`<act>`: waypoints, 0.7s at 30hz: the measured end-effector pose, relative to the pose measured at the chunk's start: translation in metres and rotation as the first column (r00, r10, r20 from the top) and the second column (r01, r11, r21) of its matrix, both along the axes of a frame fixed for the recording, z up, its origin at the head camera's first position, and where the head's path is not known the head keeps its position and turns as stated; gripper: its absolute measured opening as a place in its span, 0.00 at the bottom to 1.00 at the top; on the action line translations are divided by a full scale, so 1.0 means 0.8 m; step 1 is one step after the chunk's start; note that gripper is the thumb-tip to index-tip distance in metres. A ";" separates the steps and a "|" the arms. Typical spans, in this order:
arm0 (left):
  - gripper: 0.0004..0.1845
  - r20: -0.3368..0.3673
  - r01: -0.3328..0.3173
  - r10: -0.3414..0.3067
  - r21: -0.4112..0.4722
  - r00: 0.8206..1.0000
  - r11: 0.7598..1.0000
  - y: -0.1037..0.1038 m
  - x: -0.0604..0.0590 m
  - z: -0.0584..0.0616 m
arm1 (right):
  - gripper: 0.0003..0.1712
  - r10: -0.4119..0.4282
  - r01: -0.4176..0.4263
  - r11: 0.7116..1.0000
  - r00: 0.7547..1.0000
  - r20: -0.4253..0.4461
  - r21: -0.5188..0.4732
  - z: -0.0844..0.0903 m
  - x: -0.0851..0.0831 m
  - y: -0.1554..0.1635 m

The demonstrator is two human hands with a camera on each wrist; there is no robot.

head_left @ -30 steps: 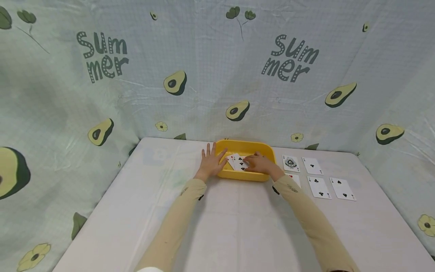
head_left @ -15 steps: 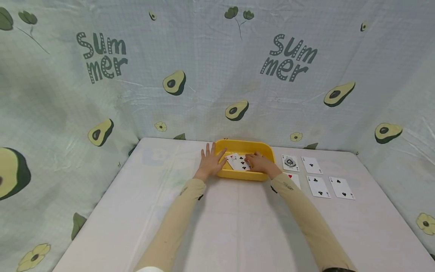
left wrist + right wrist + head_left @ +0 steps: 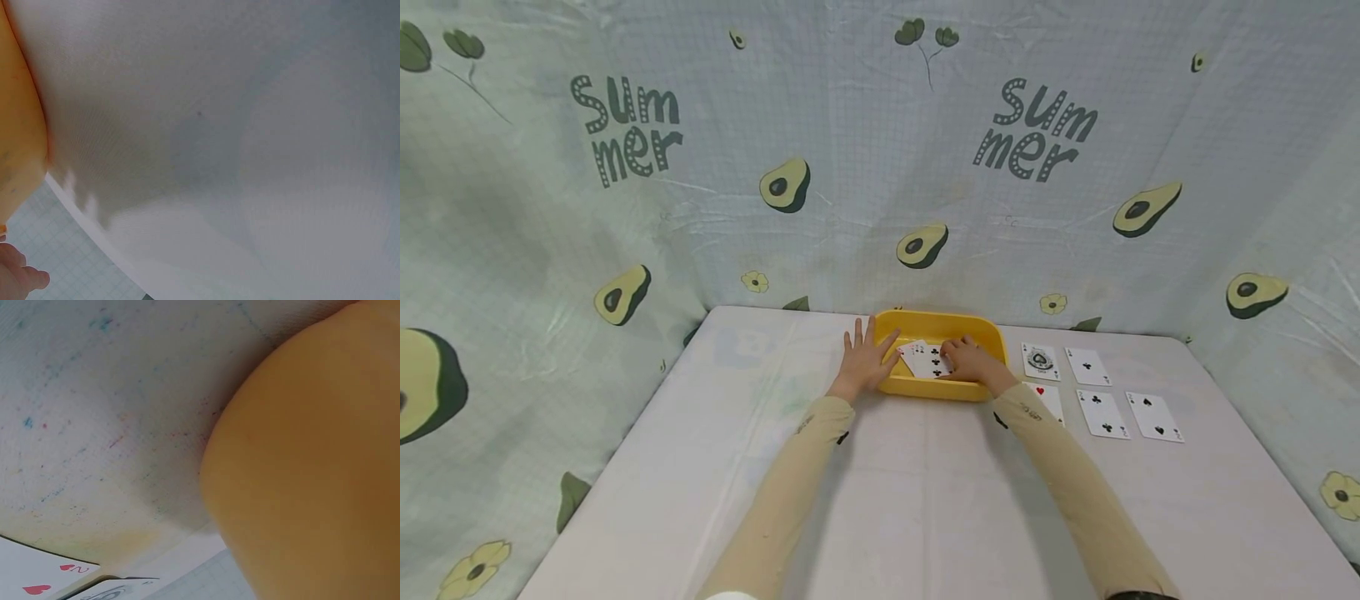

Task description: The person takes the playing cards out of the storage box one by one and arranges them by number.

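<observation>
Head view, yellow tray (image 3: 925, 388), fanned cards (image 3: 927, 360)

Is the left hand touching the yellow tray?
Touching. The head view shows the left hand with straight fingers resting against the left rim of the yellow tray.

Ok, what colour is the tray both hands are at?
Plain yellow tray, shown best in the head view; the right wrist view shows its wall close up.

Bare table (image 3: 925, 500) near side, yellow tray (image 3: 992, 333) ahead, cards (image 3: 1101, 412) right (face up), backdrop behind.
</observation>
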State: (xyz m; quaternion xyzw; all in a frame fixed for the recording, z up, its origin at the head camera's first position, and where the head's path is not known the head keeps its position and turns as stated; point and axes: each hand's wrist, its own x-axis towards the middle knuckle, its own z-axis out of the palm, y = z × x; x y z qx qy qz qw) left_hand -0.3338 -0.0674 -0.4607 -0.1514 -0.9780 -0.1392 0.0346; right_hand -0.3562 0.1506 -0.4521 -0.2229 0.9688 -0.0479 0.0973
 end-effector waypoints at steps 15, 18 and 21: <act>0.26 -0.007 -0.001 0.001 -0.001 1.000 1.000 0.000 -0.001 0.002 | 0.31 -0.035 0.035 0.999 0.999 0.018 0.011 -0.003 -0.003 -0.001; 0.26 -0.004 0.000 0.000 0.001 1.000 1.000 0.001 0.000 0.002 | 0.32 -0.032 0.032 0.999 0.999 0.022 0.000 -0.001 -0.001 0.001; 0.26 -0.001 0.000 0.000 0.004 1.000 1.000 0.001 0.000 0.002 | 0.32 -0.033 0.034 0.999 0.999 0.025 -0.015 -0.001 -0.001 0.003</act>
